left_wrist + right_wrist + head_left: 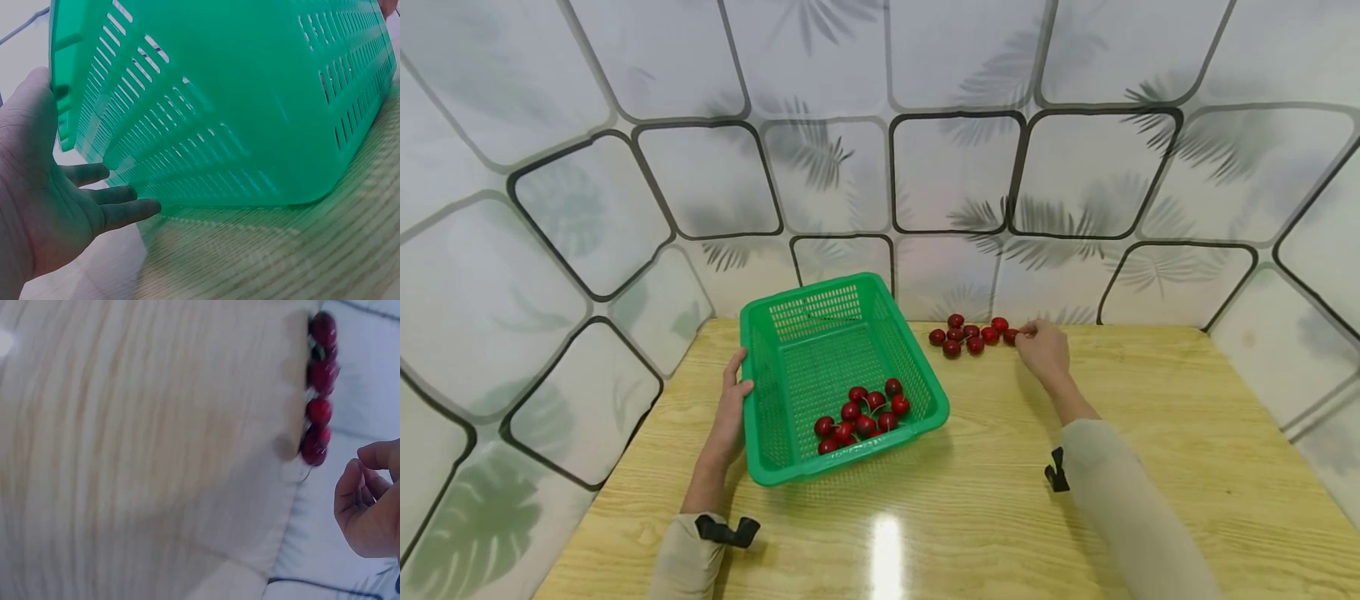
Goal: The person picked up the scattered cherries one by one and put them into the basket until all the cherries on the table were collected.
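A green plastic basket with slotted sides stands tilted towards the front on the table. Several dark red cherries with stems lie against its near wall. My left hand is at the basket's left side; the left wrist view shows its fingers extended against the slotted wall and the thumb up by the rim. More cherries lie in a loose row at the table's back edge. My right hand is beside the row's right end, its fingers loosely bent. In the right wrist view, a gap separates it from the nearest cherry.
The wooden table ends at the back against a pale cloth with dark outlined shapes and leaf prints. The cloth also rises on the left and right. A light reflection shines on the table's front part.
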Available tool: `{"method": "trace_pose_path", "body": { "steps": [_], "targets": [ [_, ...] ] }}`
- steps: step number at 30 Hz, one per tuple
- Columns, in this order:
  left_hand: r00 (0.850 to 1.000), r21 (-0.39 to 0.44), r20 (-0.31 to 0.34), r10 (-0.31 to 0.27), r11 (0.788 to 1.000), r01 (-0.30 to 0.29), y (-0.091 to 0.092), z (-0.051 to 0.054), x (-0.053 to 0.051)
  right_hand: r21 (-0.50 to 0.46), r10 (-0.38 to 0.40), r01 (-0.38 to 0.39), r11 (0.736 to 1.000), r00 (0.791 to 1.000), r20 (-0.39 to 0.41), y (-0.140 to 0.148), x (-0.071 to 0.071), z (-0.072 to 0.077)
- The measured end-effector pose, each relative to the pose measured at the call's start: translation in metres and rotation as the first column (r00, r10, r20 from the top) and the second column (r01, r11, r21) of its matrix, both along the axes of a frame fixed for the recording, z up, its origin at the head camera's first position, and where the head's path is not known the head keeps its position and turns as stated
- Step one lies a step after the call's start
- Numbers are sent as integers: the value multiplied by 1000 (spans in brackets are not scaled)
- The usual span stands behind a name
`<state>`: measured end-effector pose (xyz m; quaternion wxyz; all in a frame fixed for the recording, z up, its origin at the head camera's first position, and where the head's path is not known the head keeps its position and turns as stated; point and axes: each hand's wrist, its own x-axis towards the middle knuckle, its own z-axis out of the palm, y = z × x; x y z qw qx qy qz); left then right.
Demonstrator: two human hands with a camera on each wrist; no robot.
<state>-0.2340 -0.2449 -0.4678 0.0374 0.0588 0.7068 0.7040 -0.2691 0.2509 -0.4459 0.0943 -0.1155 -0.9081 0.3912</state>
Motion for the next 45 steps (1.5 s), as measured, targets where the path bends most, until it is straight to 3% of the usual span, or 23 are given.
{"method": "trace_pose_path", "body": {
  "steps": [4, 10, 21, 30, 33, 38, 42, 45],
  "targets": [
    [1000, 36, -15, 4, 999, -4, 0, -2, -1, -4, -5, 6, 1000, 998, 68, 17, 3, -9],
    [1000, 59, -24, 14, 998, -13, 1, -3, 0, 11, 47, -49, 999, 984, 172, 27, 2, -20],
    [999, 20, -32, -4, 1000, 4, -1, -4, 4, 95, 69, -87, 992, 982, 174, 29, -3, -35],
    [999, 23, -42, -1, 1000, 2, -2, -4, 1, 97, 52, -67, 993, 987, 153, 26, -2, -30],
    [999, 38, -41, 1, 999, 1, -2, -4, 1, 91, 49, -59, 994, 993, 109, 24, 1, -28],
    [999, 56, -45, 7, 998, -5, -1, -4, 1, -19, 85, -85, 996, 995, 43, 17, 6, -21],
    [999, 66, -32, 13, 998, -11, 0, -4, 1, -159, 115, -106, 982, 992, 46, 9, 10, -13],
    [1000, 70, -22, 14, 997, -13, 1, -4, 1, -188, 129, -123, 974, 991, 22, 1, 13, -6]
  ]
}}
